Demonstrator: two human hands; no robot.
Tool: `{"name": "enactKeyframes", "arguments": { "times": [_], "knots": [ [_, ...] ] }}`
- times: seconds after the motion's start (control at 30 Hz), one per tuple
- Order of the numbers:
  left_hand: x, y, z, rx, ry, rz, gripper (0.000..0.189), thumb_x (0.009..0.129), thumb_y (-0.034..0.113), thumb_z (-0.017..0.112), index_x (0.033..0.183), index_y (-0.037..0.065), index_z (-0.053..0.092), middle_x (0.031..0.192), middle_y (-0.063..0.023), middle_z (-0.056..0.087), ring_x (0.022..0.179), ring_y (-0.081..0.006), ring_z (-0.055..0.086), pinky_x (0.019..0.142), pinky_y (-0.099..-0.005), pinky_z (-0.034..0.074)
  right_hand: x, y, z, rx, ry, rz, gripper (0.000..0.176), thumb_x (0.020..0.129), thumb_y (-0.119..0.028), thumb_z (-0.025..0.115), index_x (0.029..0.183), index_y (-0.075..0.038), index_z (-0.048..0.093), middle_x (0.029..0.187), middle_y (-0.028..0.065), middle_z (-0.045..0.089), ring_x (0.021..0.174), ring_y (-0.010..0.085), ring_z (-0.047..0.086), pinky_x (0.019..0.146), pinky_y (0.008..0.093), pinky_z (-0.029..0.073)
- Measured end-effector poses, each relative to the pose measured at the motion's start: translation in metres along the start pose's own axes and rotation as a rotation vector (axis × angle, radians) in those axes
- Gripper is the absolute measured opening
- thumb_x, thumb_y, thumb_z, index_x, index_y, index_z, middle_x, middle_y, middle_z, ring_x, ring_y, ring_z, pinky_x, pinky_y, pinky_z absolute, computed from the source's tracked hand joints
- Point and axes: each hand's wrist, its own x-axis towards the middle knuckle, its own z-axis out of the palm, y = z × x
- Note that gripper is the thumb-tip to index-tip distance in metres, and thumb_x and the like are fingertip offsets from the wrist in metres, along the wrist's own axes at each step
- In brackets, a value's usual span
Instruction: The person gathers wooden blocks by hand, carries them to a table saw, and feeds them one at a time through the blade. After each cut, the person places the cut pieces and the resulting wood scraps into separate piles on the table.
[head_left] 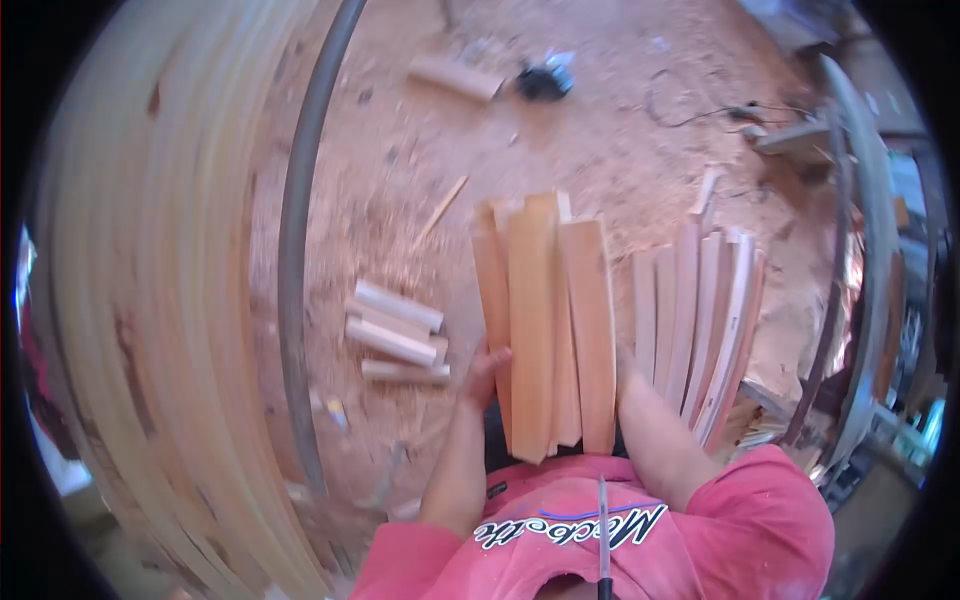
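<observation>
In front of my body I carry a bundle of short wooden boards (532,320), standing roughly upright with their lower ends near my red shirt. My left hand (487,374) grips the bundle's left side, thumb against the edge and the other fingers mostly out of sight. On the opposite side my right hand (626,364) presses against the boards, largely hidden by them. The boards are uneven in length, and their top ends do not line up. To the right of the bundle lies a row of longer, paler wooden strips (685,310).
Several short wood pieces (395,335) lie on the dusty ground at left, near a thin stick (440,213). A stack of long planks (160,300) and a curved grey bar (297,220) run along the left. Farther off are a wood block (455,78) and a dark object (543,82).
</observation>
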Motion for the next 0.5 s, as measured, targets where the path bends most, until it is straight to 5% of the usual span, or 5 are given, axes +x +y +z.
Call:
{"name": "enactKeyframes", "arguments": {
  "times": [0.2,0.33,0.5],
  "knots": [
    [-0.024,0.03,0.091,0.122,-0.336,-0.087,0.078,0.074,0.039,0.076,0.134,-0.001,0.047,0.118,-0.0107,0.063,0.103,-0.0217,0.064,0.087,-0.0354,0.054,-0.138,-0.006,0.017,0.114,-0.017,-0.264,0.068,0.089,-0.05,0.058,0.138,-0.003,0.05,0.123,0.0188,0.062,0.105,0.0279,0.064,0.095,0.0406,0.05],
    [-0.022,0.01,0.082,0.138,-0.53,-0.31,0.079,0.074,0.042,0.075,0.132,-0.003,0.049,0.116,-0.0148,0.065,0.1,-0.0257,0.067,0.084,-0.0393,0.057,-0.199,0.017,0.03,0.177,-0.05,-0.42,0.069,0.089,-0.05,0.059,0.138,-0.003,0.049,0.123,0.0188,0.062,0.105,0.028,0.064,0.095,0.0403,0.05],
    [-0.064,-0.007,0.127,0.095,-0.831,-0.321,0.081,0.074,0.048,0.073,0.132,-0.003,0.05,0.121,-0.0175,0.063,0.107,-0.0321,0.065,0.091,-0.0442,0.057,-0.289,0.051,0.026,0.269,-0.051,-0.611,0.069,0.088,-0.05,0.059,0.138,-0.002,0.049,0.123,0.019,0.063,0.104,0.028,0.064,0.095,0.0399,0.05]
  ]
}}
